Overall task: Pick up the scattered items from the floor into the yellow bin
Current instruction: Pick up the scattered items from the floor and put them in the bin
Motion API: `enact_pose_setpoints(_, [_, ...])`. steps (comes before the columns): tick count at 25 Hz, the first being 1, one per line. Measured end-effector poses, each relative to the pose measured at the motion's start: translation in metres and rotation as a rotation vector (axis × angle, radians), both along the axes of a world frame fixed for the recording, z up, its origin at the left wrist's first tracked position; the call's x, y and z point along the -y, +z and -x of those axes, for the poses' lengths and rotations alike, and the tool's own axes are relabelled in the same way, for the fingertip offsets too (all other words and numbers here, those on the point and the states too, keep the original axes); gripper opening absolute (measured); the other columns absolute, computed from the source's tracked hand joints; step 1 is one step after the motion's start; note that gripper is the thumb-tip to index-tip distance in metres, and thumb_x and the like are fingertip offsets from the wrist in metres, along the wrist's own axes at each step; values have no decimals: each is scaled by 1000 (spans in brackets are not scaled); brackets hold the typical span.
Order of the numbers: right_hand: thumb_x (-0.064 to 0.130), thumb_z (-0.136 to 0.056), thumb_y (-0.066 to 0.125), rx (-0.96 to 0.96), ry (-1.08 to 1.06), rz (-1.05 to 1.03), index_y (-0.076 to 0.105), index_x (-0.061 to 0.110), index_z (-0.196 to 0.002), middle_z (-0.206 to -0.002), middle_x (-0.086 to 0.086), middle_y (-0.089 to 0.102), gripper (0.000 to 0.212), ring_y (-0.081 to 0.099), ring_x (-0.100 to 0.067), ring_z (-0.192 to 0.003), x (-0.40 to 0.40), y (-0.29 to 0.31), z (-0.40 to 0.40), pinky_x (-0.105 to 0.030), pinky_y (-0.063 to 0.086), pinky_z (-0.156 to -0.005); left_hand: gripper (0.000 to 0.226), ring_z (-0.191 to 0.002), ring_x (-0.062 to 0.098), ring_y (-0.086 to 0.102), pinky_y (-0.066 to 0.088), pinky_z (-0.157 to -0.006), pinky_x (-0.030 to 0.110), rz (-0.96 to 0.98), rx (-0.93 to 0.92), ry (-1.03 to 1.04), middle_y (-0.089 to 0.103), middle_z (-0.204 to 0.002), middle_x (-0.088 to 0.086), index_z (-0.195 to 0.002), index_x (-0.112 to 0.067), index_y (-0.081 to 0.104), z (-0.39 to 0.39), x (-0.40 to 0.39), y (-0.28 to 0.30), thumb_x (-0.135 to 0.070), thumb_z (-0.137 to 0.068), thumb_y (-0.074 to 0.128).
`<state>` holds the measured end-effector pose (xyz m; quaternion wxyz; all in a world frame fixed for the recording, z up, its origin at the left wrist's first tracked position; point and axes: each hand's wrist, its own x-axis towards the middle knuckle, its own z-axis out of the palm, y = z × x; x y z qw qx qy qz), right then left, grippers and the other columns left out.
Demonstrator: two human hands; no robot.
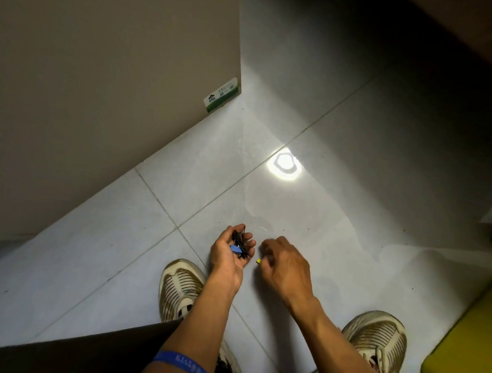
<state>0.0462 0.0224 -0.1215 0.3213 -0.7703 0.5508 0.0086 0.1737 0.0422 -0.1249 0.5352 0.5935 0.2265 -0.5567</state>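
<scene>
My left hand [229,256] is cupped palm up just above the tiled floor. In it lies a bundle of thin black pins [239,238] and a small blue piece [235,249]. My right hand [285,262] is beside it, palm down, with the fingertips pinched on a tiny yellow piece [259,261]. The yellow bin [464,351] shows only as a corner at the lower right edge, well to the right of both hands.
Pale glossy floor tiles [323,219] carry a bright lamp reflection [283,162]. A beige cabinet side [101,93] with a green-and-white label [221,98] stands to the left. My two worn sneakers [181,288] [379,338] are planted below the hands.
</scene>
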Motion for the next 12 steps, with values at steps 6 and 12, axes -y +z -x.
enact_pose_setpoints(6, [32,-90,46,-196,-4,-78,58,16,-93,-93,-4,63,20,58,-21,-78,-22,-17,2,-33,51,-68,26,-67,21,64,50,-61,30,22,-20,-4,69,-80,10,-102,-6,68,0,8,5,-23,-93,50])
enact_pose_setpoints(12, [29,-92,48,-99,-188,-45,46,25,-99,-90,3,59,9,53,-16,-75,-22,-15,8,-30,48,-65,25,-67,22,65,51,-60,30,17,7,-30,70,-79,11,-102,-5,69,2,10,13,-22,-92,54])
